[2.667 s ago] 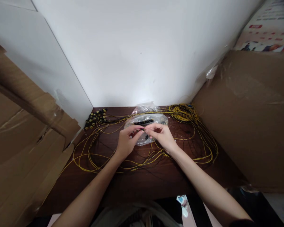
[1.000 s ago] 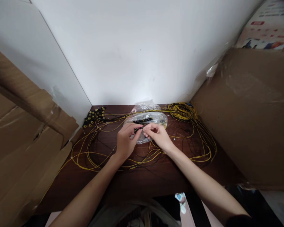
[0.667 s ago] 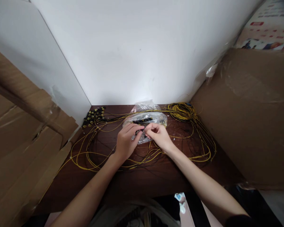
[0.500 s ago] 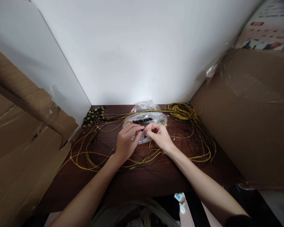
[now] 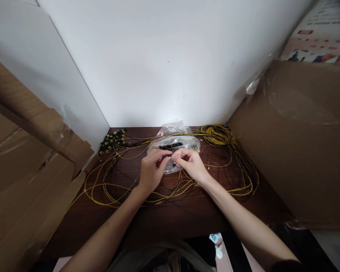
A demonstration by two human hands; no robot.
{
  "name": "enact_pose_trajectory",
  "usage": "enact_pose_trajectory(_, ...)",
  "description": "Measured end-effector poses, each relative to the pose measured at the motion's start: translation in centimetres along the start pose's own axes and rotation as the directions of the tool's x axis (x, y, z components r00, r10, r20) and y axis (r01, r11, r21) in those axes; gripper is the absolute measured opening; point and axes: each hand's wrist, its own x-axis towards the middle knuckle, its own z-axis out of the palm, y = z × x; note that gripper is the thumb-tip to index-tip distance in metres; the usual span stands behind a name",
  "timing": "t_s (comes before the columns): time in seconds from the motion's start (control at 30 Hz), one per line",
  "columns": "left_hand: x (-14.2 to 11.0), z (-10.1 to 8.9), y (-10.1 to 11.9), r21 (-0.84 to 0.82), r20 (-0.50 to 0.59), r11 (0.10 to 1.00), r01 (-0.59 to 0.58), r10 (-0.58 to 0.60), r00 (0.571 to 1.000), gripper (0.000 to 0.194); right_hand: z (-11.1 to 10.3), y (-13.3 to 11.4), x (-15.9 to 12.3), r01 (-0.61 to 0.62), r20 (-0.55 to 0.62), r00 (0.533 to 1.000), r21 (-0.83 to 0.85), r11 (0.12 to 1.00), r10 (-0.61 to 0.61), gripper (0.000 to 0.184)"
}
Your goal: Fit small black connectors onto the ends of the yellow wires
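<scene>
Over the middle of the table my left hand (image 5: 154, 166) pinches a small black part (image 5: 166, 155), too small to name. Fingertips of my right hand (image 5: 188, 162) are pressed together right beside it; what they hold, if anything, is hidden. Under and behind both hands lies a clear plastic bag (image 5: 192, 143) with black and yellow pieces (image 5: 171, 145) in it. Yellow and black wires (image 5: 170, 195) loop across the table around my hands. A cluster of black connectors with yellow ends (image 5: 113, 139) lies at the far left.
A coiled bundle of yellow wire (image 5: 218, 134) sits at the back right of the dark brown table (image 5: 170, 223). Cardboard stands on the left (image 5: 31, 181) and a large carton (image 5: 294, 143) on the right. A white wall (image 5: 164, 68) closes off the back.
My fingertips have come slightly closer together at the small black part. The wires, bag and connectors stay where they were.
</scene>
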Motion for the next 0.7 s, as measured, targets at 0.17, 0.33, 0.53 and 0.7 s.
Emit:
enact_pose_trajectory(0.17,0.03,-0.05,-0.37,0.018,-0.004,0.998,0.056,-0.056,0.998,0.015,0.13,0.0,0.06,-0.013,-0.004,1.0,0.007,1.0,0.013,0.024)
enact_pose_trajectory(0.33,0.07,0.02,-0.56,0.028,-0.012,0.996,0.08,-0.079,0.997,0.015,0.11,0.2,0.12,-0.011,-0.013,1.0,0.016,1.0,0.011,0.02)
enact_pose_trajectory(0.53,0.06,-0.02,-0.49,0.012,0.006,0.997,0.073,-0.073,0.997,0.015,-0.09,0.39,0.15,-0.035,-0.005,0.999,0.029,0.999,0.035,0.023)
enact_pose_trajectory(0.7,0.15,-0.16,-0.28,-0.011,0.025,0.999,0.053,-0.053,0.998,0.013,-0.21,0.41,0.13,-0.046,-0.01,0.999,0.009,0.999,0.046,0.027)
